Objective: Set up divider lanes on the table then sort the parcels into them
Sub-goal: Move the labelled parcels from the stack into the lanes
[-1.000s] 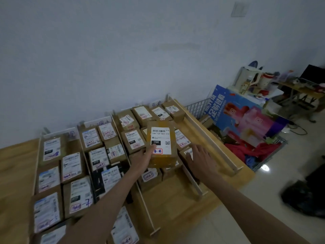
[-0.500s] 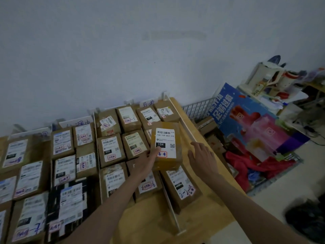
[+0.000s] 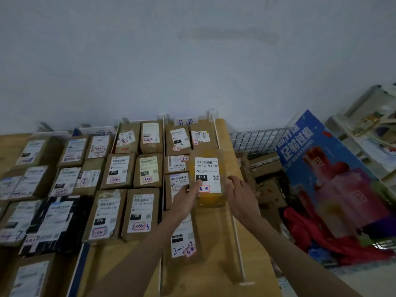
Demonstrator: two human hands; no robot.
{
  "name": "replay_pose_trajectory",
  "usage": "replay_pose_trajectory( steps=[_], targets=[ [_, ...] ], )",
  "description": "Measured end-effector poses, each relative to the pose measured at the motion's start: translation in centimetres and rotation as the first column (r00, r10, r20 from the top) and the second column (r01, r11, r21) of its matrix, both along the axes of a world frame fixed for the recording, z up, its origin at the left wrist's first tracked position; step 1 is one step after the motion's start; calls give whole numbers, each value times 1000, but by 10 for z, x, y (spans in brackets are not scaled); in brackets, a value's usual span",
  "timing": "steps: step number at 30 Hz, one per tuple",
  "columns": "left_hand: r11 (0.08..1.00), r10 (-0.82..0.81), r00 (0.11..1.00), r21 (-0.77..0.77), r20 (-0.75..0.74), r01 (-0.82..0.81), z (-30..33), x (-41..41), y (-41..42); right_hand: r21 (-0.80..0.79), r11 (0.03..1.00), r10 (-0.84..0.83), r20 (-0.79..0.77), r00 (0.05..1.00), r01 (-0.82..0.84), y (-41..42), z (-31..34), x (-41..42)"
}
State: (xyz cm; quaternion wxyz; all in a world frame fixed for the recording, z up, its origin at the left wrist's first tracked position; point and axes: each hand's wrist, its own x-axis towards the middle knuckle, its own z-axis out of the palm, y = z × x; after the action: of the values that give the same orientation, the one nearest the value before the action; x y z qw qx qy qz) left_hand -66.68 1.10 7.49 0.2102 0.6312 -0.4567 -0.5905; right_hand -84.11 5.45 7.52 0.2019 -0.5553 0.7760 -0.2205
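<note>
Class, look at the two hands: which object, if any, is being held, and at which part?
The yellow-taped parcel: left hand grips its near left edge, thumb on the label; right hand touches its right side.

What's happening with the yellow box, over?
Left hand holds the yellow box; right hand touches its side. Box over the rightmost lane. Nothing in the way.

Small label print [image 3: 206,166] blurred — left parcels [image 3: 12,221] cut off, seemingly.

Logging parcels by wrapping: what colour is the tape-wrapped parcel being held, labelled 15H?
Yellow-orange, with a white label, on the tape-wrapped parcel; seen in the head view.
</note>
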Motion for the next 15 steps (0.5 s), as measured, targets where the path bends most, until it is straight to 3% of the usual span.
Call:
replay_pose_trajectory(
  steps=[5, 9, 15],
  targets=[
    [1000, -12, 1000, -16, 27, 12, -5, -31, -1, 57, 998, -6, 224, 975, -7, -12, -11, -17],
    [999, -31, 999, -15, 28, 32, -14, -42, -17, 89, 995, -81, 478, 874, 44, -31, -20, -28],
    [995, -42, 997, -89, 61, 48, -34, -39, -51, 192, 981, -145, 622, 770, 30, -57, -39, -35]
  ],
)
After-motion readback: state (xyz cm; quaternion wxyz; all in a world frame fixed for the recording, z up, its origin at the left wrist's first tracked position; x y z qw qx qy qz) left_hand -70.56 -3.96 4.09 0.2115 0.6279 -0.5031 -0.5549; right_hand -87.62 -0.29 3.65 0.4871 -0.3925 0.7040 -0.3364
